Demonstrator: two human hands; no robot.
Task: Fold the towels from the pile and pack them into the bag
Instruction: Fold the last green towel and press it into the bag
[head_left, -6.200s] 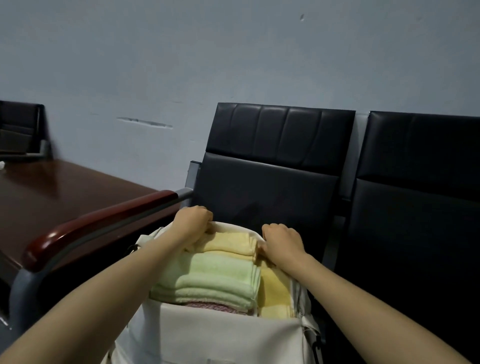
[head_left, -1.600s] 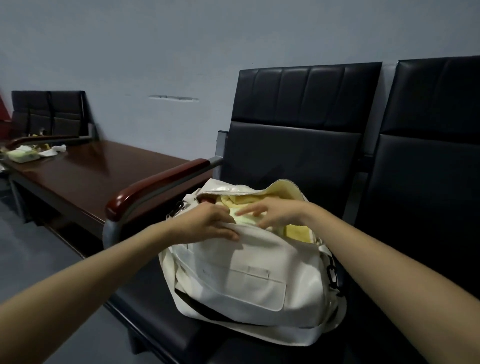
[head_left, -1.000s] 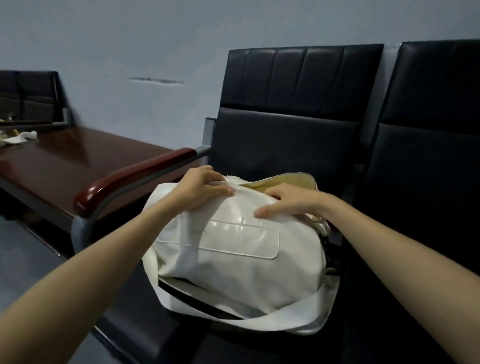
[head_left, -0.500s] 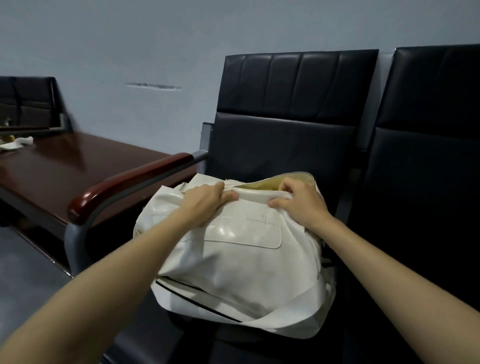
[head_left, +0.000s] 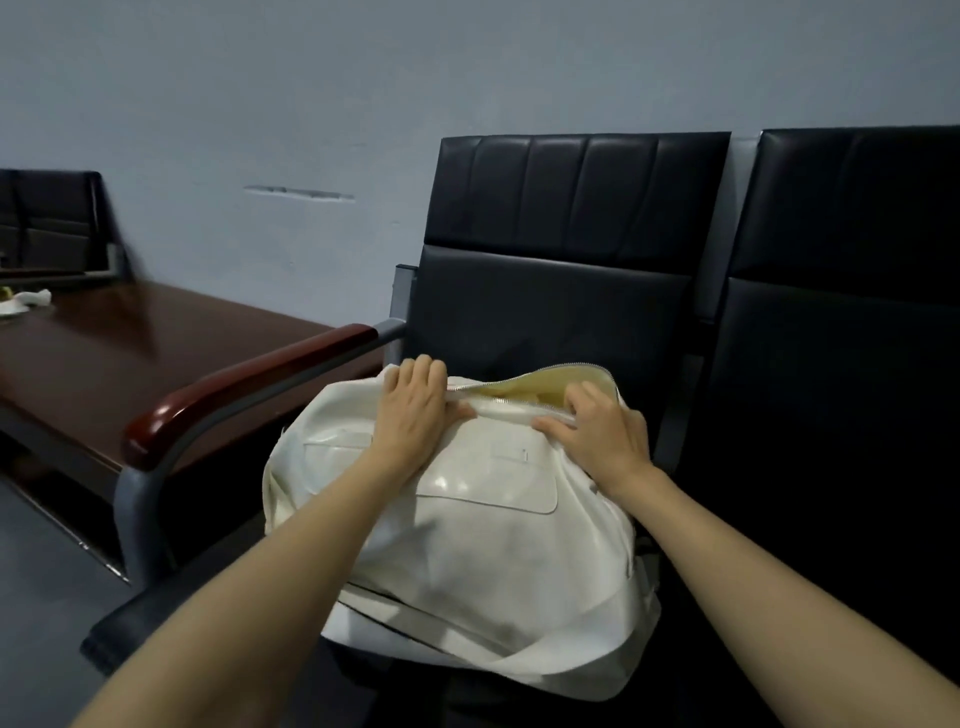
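A white bag (head_left: 467, 545) sits on the seat of a black chair (head_left: 545, 291). Its top zipper is closed on the left and gapes on the right, showing a strip of pale yellow towel (head_left: 535, 392) inside. My left hand (head_left: 415, 410) holds the bag's top left, with the fingers over the top edge and the thumb lying along the front below the zipper. My right hand (head_left: 597, 434) grips the front rim of the opening near its right end, fingers curled over the edge. The other towels are hidden inside.
A red-brown armrest (head_left: 249, 384) on a grey frame runs along the bag's left. Beyond it stands a dark wooden table (head_left: 130, 353) with a white cloth (head_left: 26, 301) at its far end. A second black chair (head_left: 841, 338) adjoins on the right.
The bag's mouth, wide open with stacked towels showing six seconds ago, is now pulled nearly together. Both hands shifted along the top rim, the right one toward the open right end.
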